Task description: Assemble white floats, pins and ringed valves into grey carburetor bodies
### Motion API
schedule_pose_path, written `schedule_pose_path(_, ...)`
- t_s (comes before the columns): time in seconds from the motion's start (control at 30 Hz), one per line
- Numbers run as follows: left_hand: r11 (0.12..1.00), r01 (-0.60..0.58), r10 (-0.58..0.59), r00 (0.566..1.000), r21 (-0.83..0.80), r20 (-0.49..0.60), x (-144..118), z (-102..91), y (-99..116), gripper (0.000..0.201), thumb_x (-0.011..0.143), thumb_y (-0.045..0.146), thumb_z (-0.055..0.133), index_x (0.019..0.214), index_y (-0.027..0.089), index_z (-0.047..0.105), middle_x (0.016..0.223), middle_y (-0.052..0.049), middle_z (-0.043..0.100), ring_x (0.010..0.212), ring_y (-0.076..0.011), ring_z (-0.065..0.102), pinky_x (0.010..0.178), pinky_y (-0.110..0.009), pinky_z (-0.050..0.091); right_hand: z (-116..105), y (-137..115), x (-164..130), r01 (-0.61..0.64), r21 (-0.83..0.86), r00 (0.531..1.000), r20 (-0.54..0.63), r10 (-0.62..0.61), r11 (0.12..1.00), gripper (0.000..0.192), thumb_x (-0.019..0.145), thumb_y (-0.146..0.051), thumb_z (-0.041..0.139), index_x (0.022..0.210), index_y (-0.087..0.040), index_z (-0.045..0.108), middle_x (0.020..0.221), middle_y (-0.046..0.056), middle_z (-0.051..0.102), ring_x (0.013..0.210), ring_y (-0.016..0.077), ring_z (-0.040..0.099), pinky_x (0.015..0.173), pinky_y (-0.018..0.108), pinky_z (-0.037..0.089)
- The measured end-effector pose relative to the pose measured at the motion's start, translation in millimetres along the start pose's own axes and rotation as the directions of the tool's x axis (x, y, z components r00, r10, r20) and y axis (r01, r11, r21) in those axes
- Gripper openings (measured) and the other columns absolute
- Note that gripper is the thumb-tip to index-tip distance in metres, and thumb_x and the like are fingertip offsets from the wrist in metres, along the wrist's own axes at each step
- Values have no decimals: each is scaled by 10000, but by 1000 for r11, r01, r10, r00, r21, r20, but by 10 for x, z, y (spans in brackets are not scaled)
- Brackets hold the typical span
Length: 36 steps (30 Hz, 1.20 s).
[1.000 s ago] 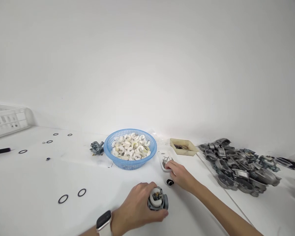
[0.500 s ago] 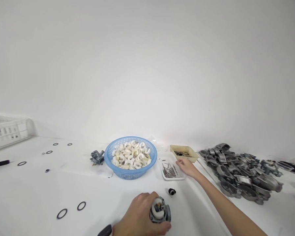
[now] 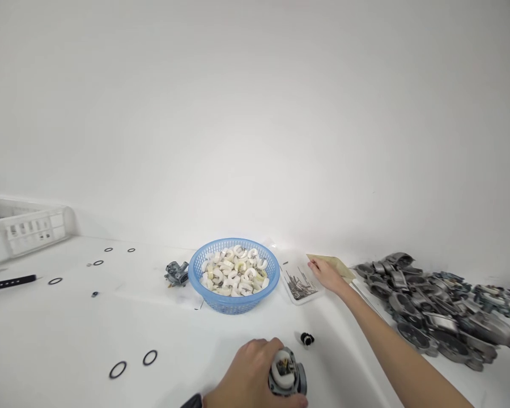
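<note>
Metal carburettor body (image 3: 287, 373), grey, round, open end up: the left hand (image 3: 249, 377) is gripping it at the near edge of the white bench (image 3: 68, 328), fingers closed around its side.

Right hand (image 3: 328, 275): reaching out to 1 o'clock of the carburettor body, resting at the near lip of the tan tray (image 3: 332, 264); whether its fingers are pinching anything cannot be told.

Clear tray of pins (image 3: 301, 283): lying just at 9 o'clock of the right hand, touching or nearly so.

Blue basket (image 3: 233, 275): holding white curved floats, at 11 o'clock of the carburettor body.

Small black part (image 3: 307, 339): lying loose, just at 1 o'clock of the carburettor body.

Second carburettor (image 3: 176, 273): sitting at 9 o'clock of the basket, close beside it.

Black O-rings (image 3: 118, 369): scattered at 9 o'clock on the bench.

Pile of grey castings (image 3: 433, 306): heaped at 3 o'clock.

Handling note, as judgement: picking one small piece from the tan tray is going best with fingertip pinch only, wrist kept clear of the pins, while the left hand is keeping the body level and steady.
</note>
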<state>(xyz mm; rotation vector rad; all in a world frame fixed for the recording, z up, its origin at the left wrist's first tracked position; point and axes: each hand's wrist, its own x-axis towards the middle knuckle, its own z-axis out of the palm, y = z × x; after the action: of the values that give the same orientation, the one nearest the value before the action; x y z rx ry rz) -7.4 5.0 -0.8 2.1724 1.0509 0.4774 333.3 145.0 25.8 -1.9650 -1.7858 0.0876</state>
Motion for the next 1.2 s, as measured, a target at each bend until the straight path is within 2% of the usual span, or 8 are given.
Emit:
schedule_pose_path(0.17,1000,23,-24,998,9,58,45,18,-64,720,636,656,849,1211,260,673,1183,-85,692,1186,-365,592,999,-408,486,39,-102,189,-6,-27,999,-36,5,1000,247,1058,-363,637,1213,-173,665,1186,77,689,978,216,697,864,408,607)
schedule_pose_path(0.43,974,-157,151,987,165,45,262,177,-322,757,631,824,747,1105,237,686,931,-93,738,877,-327,699,810,-366,532,58,-176,421,16,-40,999,-49,-18,999,251,1059,-376,631,1205,-174,663,1163,72,688,951,208,693,842,395,606)
schedule_pose_path(0.57,971,-170,168,985,168,28,258,171,-321,761,626,839,733,1098,245,682,920,-87,738,864,-322,698,789,-357,531,19,-160,485,21,-36,999,-39,-22,999,257,1058,-382,630,1210,-178,663,1184,76,684,974,215,688,863,406,599)
schedule_pose_path(0.67,978,-137,133,991,157,31,208,134,-262,743,617,781,785,1112,235,688,956,-94,738,901,-333,691,818,-365,530,1,-175,486,16,-32,999,-36,-17,999,251,1058,-375,632,1213,-180,666,1196,78,684,987,218,690,872,411,601)
schedule_pose_path(0.9,991,-40,34,998,125,49,134,86,-167,749,603,667,873,1196,251,683,1059,-89,719,1030,-344,653,938,-392,507,-3,-288,415,1,11,997,-73,-1,1000,256,1051,-363,648,1218,-169,666,1197,79,686,998,224,695,876,419,605)
schedule_pose_path(1.03,999,2,-4,999,50,44,77,35,-88,733,593,670,881,1182,281,684,1124,-70,693,1113,-356,611,967,-415,492,-125,-390,361,-44,69,990,-131,53,997,261,1049,-381,645,1204,-171,663,1169,74,687,965,216,691,862,411,598)
schedule_pose_path(1.13,1000,-13,14,1000,-4,3,14,-29,-22,749,590,622,900,1225,303,663,1169,-52,675,1142,-353,592,987,-420,477,-272,-499,152,-18,142,982,-184,44,990,272,1056,-391,605,1216,-175,644,1123,71,683,947,221,672,867,413,567)
schedule_pose_path(1.2,998,-67,67,998,-21,-12,-14,-94,12,776,603,574,910,1275,299,634,1198,-45,671,1137,-340,596,999,-416,467,-351,-598,-156,60,208,987,-159,-27,976,249,1061,-375,532,1156,-188,666,1040,67,700,906,222,658,852,385,540)
